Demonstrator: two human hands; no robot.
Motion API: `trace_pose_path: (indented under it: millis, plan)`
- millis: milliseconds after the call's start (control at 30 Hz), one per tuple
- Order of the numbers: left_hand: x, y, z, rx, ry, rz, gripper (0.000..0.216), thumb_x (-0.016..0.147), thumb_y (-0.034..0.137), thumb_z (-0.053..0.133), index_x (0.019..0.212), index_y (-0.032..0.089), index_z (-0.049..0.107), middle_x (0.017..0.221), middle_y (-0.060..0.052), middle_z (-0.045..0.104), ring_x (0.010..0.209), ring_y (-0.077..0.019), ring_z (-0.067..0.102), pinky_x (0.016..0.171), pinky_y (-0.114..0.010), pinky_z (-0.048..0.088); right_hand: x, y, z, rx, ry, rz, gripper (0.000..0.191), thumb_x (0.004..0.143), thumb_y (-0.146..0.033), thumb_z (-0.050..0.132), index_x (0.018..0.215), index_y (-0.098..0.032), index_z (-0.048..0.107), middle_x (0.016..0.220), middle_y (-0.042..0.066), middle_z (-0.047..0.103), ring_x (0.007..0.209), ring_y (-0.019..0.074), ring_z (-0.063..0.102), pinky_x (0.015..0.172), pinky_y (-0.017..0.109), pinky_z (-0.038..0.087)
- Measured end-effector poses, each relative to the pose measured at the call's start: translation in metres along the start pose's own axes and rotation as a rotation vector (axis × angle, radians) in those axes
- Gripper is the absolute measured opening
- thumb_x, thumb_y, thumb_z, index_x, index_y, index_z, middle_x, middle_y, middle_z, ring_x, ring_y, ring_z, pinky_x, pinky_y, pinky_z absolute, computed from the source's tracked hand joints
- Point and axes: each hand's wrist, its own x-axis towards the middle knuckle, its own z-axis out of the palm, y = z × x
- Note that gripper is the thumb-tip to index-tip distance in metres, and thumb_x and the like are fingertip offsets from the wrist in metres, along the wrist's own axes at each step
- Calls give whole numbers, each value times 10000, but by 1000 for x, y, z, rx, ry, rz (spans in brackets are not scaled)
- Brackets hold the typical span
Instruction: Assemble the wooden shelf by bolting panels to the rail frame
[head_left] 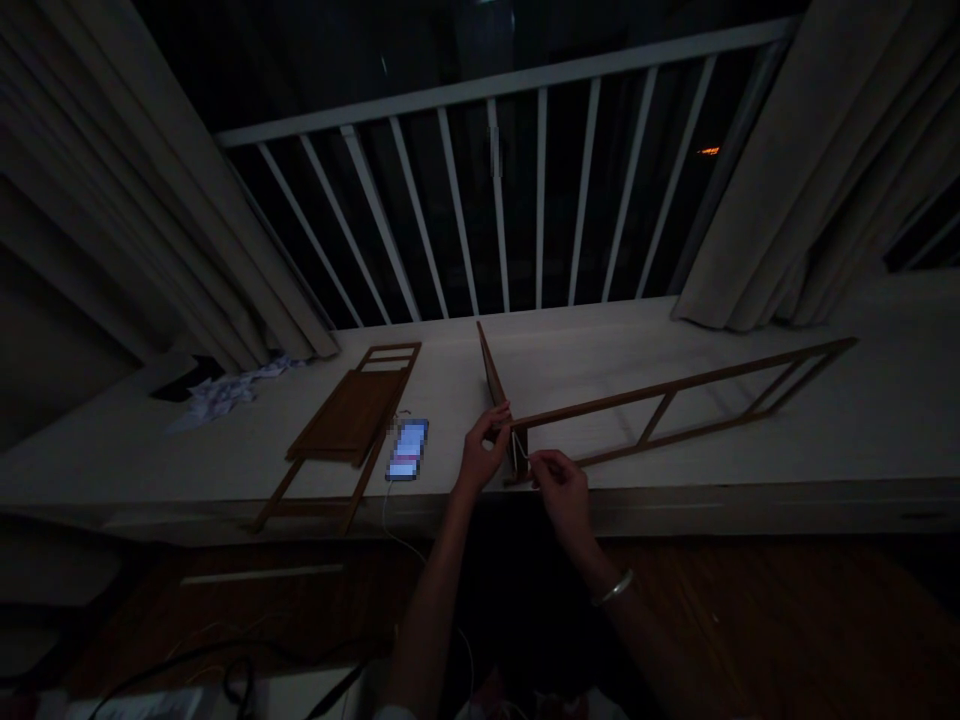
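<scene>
A brown wooden frame (664,393), with long rails, crossbars and an upright panel (491,367) at its left end, lies on its side on the white ledge. It resembles an unfolded chair. My left hand (484,447) grips the frame at the corner where panel and rail meet. Close by on the right, my right hand (561,488) has its fingers pinched near the frame's lower end. A thin, pale, bent piece (518,446), perhaps a hex key or a cord, runs from these fingertips towards the joint. Dim light hides its exact kind.
A folded wooden chair (349,415) lies flat on the ledge (442,400) at the left. Beside it a lit phone (408,449) trails a white cable (401,540). Crumpled papers (217,398) lie farther left. White railing (517,80) and curtains (795,200) stand behind.
</scene>
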Motion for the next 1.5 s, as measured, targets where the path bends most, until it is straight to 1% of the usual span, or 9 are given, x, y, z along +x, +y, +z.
trace_pose_path:
  millis: [200,300,433,500,600,767,1033,1267,1500]
  plan:
    - [3,4,-6,107,-23,50,237,822,240,505,1042,191,581,1224,-88,556,1100,-170,546,754,-252,497,1,1,0,-94,14,-37,244,749,-409,577,770,-166,597,600,1,598,540,126,541,538,242,428]
    - [7,1,-10,121,-42,84,226,811,235,515,1017,181,589,1206,-94,569,1056,-165,568,679,-224,493,3,2,0,-162,33,-42,243,756,-408,570,756,-167,603,601,4,594,546,126,530,531,236,408]
    - [14,-3,-16,172,-85,124,207,791,213,537,985,180,602,1175,-90,590,864,-130,619,555,-194,465,2,-2,4,-236,56,-78,239,777,-404,549,763,-173,607,607,6,592,550,129,525,520,231,391]
    - [18,-4,-20,199,-109,145,205,782,201,543,975,184,608,1160,-86,598,887,-140,620,535,-191,469,1,-2,6,-270,69,-89,234,787,-400,544,771,-175,603,609,7,592,552,130,525,509,227,381]
    - [26,-4,-26,235,-173,209,227,764,182,551,983,191,614,1136,-85,610,968,-165,612,563,-202,504,0,-2,7,-318,71,-91,225,805,-391,534,784,-177,598,616,7,591,546,125,517,510,224,377]
    - [36,-4,-35,318,-272,272,218,749,200,575,961,200,624,1111,-73,627,901,-153,639,548,-194,513,0,0,6,-376,59,-102,243,815,-405,527,783,-175,598,590,-3,566,525,119,497,505,226,373]
    - [48,-7,-43,409,-356,344,210,755,220,573,956,215,637,1096,-41,645,913,-144,647,567,-177,527,5,2,5,-415,86,-85,248,803,-412,548,760,-180,625,559,-1,583,503,121,507,498,229,383]
    - [55,-18,-43,278,-338,415,237,719,196,614,955,194,638,1048,-70,660,865,-142,657,615,-198,549,3,9,14,-214,144,-27,224,781,-412,585,803,-198,648,652,27,655,533,129,552,530,238,444]
    - [54,-29,-39,154,-280,438,247,692,156,630,937,189,632,1025,-81,653,907,-147,640,735,-252,555,-2,25,31,232,207,156,254,775,-438,603,860,-199,610,668,3,627,395,51,450,390,177,357]
